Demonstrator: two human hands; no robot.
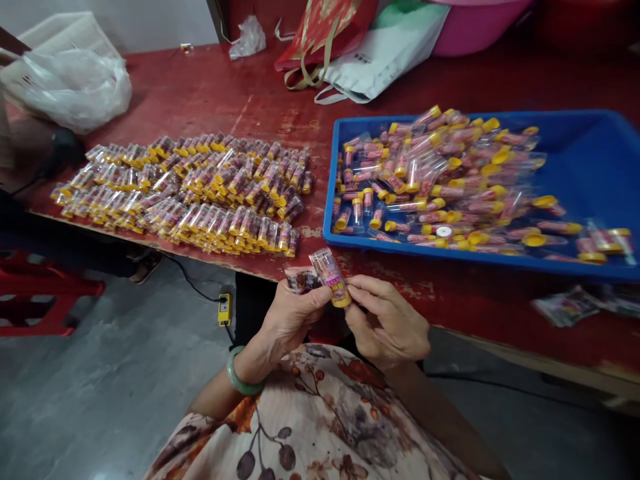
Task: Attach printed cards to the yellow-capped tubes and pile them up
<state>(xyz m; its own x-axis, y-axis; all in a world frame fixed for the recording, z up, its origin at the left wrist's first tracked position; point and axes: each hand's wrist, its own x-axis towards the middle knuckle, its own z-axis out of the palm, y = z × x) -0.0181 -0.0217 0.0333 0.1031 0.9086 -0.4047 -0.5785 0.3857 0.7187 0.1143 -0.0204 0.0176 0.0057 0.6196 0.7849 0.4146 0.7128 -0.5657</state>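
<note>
My left hand [293, 317] and my right hand [385, 323] meet just below the table's front edge, both gripping one clear tube with a yellow cap [330, 275], cap end down. My left hand also holds a small printed label [300, 280] behind the tube. A green bangle [239, 379] circles my left wrist. On the red table [210, 93] to the left lie several rows of labelled tubes [190, 190]. To the right a blue tray [590, 157] holds a loose heap of yellow-capped tubes [445, 180].
A stack of printed labels [567, 307] lies on the table at the right front. Plastic bags [75, 83], a white basket [60, 33] and shopping bags [350, 47] stand at the back. A red stool [35, 293] and a yellow switch [225, 309] on a cable are on the floor, left.
</note>
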